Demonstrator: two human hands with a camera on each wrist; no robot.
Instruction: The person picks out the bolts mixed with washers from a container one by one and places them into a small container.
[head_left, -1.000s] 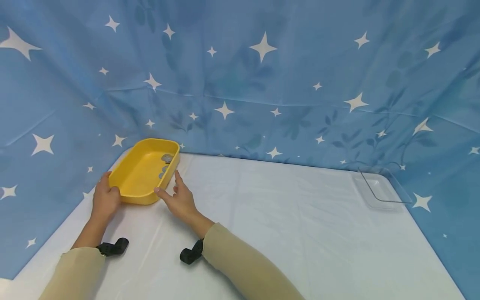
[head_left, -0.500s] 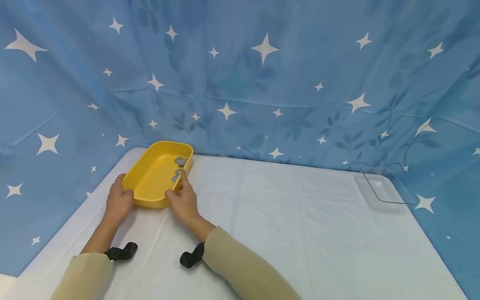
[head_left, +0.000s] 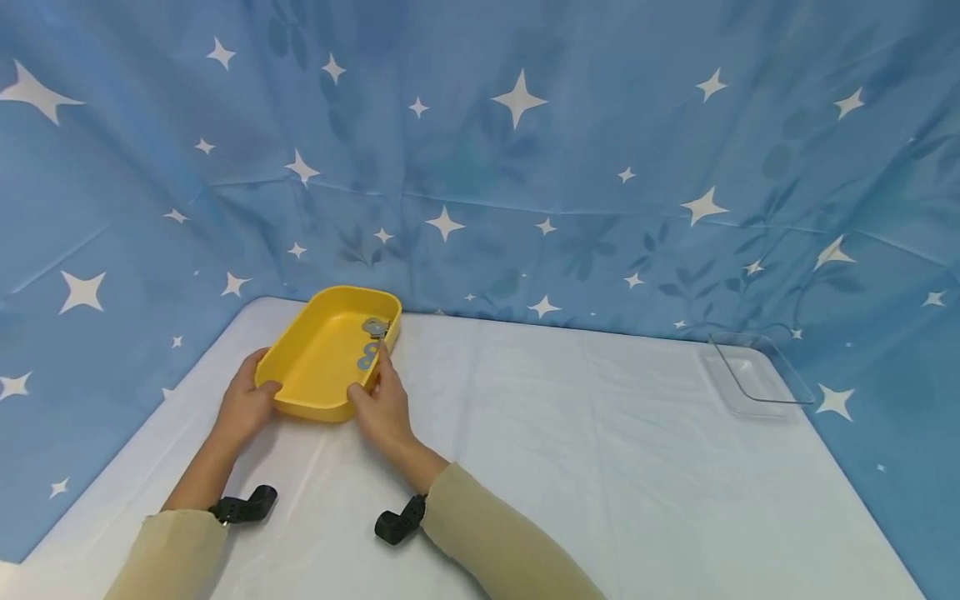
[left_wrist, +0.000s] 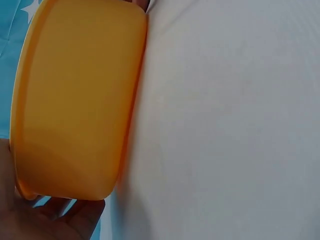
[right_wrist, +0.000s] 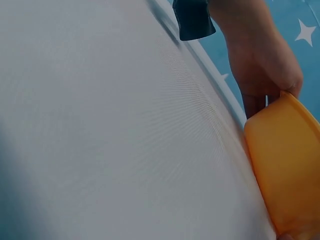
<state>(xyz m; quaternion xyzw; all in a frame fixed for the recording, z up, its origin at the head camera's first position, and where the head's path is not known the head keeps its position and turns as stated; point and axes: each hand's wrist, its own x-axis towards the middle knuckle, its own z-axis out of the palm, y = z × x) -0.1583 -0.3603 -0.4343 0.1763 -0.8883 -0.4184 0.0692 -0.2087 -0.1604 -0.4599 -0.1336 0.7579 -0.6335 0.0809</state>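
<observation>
A yellow plastic tray (head_left: pixel 318 379) with raised walls is at the table's back left. Several grey metal washers (head_left: pixel 368 357) lie along its right side. My left hand (head_left: pixel 247 404) grips the left wall, thumb over the near rim corner; the left wrist view shows its fingers (left_wrist: pixel 82 217) at the tray's outer end. On the opposite side, my right hand (head_left: pixel 386 417) holds the right wall, thumb at the near corner and index finger farther along it. In the right wrist view, the left hand (right_wrist: pixel 265 65) shows past the tray wall (right_wrist: pixel 285 160).
A clear plastic container (head_left: pixel 757 379) stands at the back right of the white-covered table (head_left: pixel 562 450). Blue star-patterned cloth (head_left: pixel 465 167) rises behind the table and along its sides. Each wrist wears a black camera (head_left: pixel 251 506).
The yellow tray has moved to the right with both hands on it, washers still inside. My right hand's index finger has come up against the right wall.
</observation>
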